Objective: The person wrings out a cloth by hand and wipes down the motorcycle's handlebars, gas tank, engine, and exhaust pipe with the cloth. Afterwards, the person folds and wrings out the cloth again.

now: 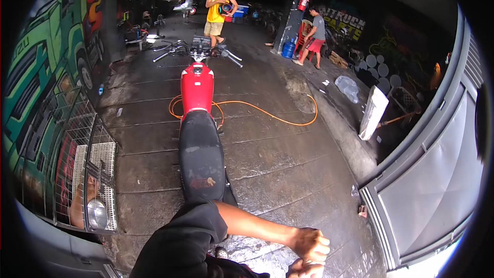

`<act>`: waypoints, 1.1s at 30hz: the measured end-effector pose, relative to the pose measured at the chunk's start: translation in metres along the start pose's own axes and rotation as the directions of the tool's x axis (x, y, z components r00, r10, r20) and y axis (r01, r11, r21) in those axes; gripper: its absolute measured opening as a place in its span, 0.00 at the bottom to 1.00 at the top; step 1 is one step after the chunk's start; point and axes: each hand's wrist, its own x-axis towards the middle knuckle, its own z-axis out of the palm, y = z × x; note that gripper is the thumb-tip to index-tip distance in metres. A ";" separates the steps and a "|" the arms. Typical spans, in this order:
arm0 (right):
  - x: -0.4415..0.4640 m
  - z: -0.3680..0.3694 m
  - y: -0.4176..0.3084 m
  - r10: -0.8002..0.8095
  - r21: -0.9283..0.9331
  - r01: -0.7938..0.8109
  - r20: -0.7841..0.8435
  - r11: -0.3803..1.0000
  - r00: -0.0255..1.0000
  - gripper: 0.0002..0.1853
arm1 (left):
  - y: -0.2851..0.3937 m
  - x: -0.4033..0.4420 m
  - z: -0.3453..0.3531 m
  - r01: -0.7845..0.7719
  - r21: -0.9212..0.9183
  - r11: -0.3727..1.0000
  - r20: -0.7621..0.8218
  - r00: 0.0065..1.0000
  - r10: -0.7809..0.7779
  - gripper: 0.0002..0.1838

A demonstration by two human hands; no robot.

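Note:
From a black sleeve, my left arm reaches right across the bottom of the view. My left hand [310, 245] is closed with its fingers curled; anything inside them is hidden. Just below, at the frame's lower edge, my right hand [305, 268] also looks closed and is partly cut off, close against the left. What it holds, if anything, cannot be made out. A motorcycle with a red tank [197, 88] and a worn black seat [200, 149] stands upright ahead, left of my hands. An orange hose [267, 115] lies on the floor around and beside it.
A person in a yellow top [216, 7] holds a round dark object beyond the handlebars. Another person [315, 33] bends near a pillar [293, 13]. A wire cage [85, 159] is at left, a grey metal gate [432, 185] at right. A white slab [373, 113] leans nearby.

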 end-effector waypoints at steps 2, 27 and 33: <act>0.000 -0.003 -0.005 -0.014 -0.142 -0.003 -0.121 0.990 0.993 0.08 | -0.006 -0.018 0.004 0.063 0.151 0.987 0.076 0.994 -0.075 0.12; 0.099 -0.054 -0.140 -0.280 0.017 -0.369 -0.683 -0.929 0.675 0.36 | 0.002 -0.138 0.102 0.492 -0.560 -0.667 0.787 0.062 -0.614 0.10; 0.083 -0.061 -0.156 -0.101 0.000 -0.108 -0.347 -0.994 0.932 0.30 | 0.023 -0.129 0.089 0.290 -0.529 -0.797 0.846 0.114 -0.520 0.11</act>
